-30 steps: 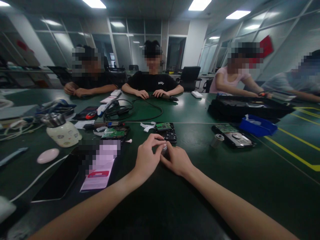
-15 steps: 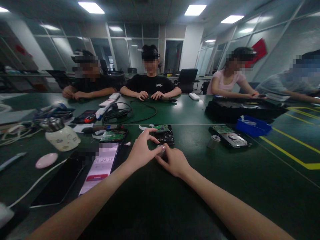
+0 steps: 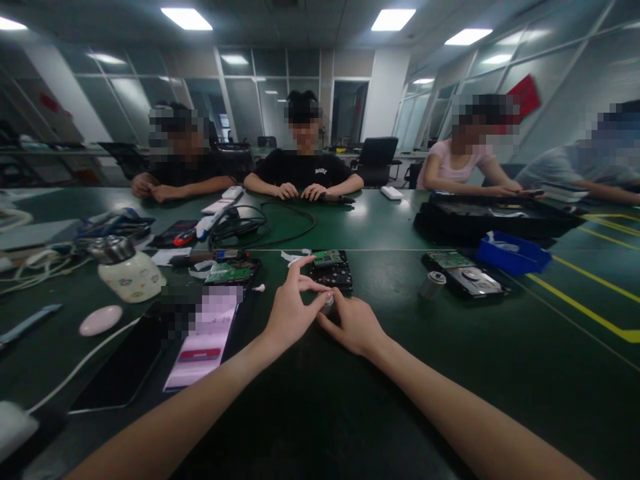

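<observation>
Between left hand (image 3: 291, 308) and right hand (image 3: 356, 323), metal cylinder (image 3: 328, 306).

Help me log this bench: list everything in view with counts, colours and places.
small cylinder: 1, silvery, between the hands
metal canister: 1, silver, right of the hands
drive units: 3, dark with green boards, left, middle and right
flask: 1, cream with metallic lid, left
oval object: 1, pale pink, near flask
phones: 2, one dark, one lit pinkish, front left
trays: 2, blue and black, right
cables: several, black and white, left and centre
clutter: uncounted, mixed, left
people: 4, dark and pale tops, across the table
table: 1, green, beneath the things
chairs: several, black, background
ceiling lights: several, white, overhead
left hand: 1, bare, fingers at small cylinder
right hand: 1, bare, around small cylinder
</observation>
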`<move>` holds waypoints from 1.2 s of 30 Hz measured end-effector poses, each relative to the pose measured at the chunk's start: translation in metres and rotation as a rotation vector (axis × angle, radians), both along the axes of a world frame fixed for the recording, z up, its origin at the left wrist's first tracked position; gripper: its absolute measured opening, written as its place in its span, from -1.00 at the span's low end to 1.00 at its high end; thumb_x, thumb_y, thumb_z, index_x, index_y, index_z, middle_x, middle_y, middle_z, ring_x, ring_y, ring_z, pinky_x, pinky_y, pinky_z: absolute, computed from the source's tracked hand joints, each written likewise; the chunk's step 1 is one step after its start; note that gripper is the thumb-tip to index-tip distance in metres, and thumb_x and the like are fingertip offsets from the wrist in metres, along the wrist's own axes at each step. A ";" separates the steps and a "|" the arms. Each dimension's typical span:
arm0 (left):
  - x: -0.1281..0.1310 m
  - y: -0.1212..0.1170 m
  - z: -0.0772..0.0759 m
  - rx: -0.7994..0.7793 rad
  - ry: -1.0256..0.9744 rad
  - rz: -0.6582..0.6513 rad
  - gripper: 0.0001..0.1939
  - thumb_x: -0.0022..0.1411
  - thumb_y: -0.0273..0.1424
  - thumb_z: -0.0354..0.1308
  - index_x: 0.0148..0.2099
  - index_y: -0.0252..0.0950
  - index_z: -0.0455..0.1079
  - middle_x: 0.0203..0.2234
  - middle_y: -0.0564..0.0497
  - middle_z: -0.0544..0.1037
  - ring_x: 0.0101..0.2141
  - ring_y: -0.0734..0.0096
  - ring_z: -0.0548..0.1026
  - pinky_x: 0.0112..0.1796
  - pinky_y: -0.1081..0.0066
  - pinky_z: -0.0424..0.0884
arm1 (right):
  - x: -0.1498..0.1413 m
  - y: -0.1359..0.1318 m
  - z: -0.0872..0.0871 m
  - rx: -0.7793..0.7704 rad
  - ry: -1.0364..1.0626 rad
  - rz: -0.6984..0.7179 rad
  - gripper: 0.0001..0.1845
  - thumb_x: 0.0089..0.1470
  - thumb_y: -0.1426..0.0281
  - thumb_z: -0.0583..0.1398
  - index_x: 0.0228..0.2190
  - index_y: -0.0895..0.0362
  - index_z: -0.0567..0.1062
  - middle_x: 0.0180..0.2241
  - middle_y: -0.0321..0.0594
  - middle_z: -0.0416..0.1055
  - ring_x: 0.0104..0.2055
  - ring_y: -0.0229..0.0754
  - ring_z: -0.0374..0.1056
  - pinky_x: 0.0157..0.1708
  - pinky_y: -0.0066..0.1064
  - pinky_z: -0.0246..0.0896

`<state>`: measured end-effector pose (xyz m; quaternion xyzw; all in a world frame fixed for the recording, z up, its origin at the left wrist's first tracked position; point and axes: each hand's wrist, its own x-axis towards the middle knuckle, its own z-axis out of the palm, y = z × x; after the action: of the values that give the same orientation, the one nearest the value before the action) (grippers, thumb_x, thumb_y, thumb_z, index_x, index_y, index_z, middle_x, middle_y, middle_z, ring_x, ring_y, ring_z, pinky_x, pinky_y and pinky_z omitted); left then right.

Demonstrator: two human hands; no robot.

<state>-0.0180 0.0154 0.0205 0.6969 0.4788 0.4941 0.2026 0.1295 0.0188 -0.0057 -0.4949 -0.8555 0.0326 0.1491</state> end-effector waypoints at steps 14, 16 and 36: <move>-0.023 0.003 -0.046 -0.177 0.134 0.548 -0.55 0.09 -0.56 0.13 0.00 -0.21 0.08 -0.34 0.01 0.60 -0.03 0.14 0.38 -0.08 0.06 0.19 | -0.002 -0.001 0.001 0.034 0.002 -0.038 -0.62 0.15 0.07 -0.02 -0.23 0.13 0.25 -0.46 -0.20 0.44 -0.46 -0.15 0.35 -0.46 -0.43 0.03; -0.023 0.004 -0.046 -0.179 0.166 0.576 -0.51 0.08 -0.55 0.15 0.02 -0.20 0.07 -0.26 -0.01 0.58 -0.03 0.10 0.35 -0.11 0.06 0.19 | -0.001 0.000 0.000 0.042 0.004 -0.033 -0.61 0.15 0.07 -0.02 -0.23 0.14 0.26 -0.47 -0.20 0.43 -0.47 -0.15 0.34 -0.47 -0.43 0.02; 0.011 -0.008 -0.037 0.172 -0.145 0.054 -0.83 0.19 -0.39 0.10 -0.15 -0.24 0.28 -0.23 -0.01 0.47 -0.18 0.38 0.48 -0.11 0.32 0.39 | -0.001 0.000 0.001 -0.014 -0.014 -0.014 -0.71 0.16 0.21 0.00 -0.18 0.15 0.22 -0.43 -0.23 0.43 -0.43 -0.16 0.35 -0.40 -0.44 0.03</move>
<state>-0.0069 0.0070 -0.0168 0.6611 0.4373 0.5875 0.1628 0.1289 0.0191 -0.0050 -0.5021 -0.8527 0.0341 0.1400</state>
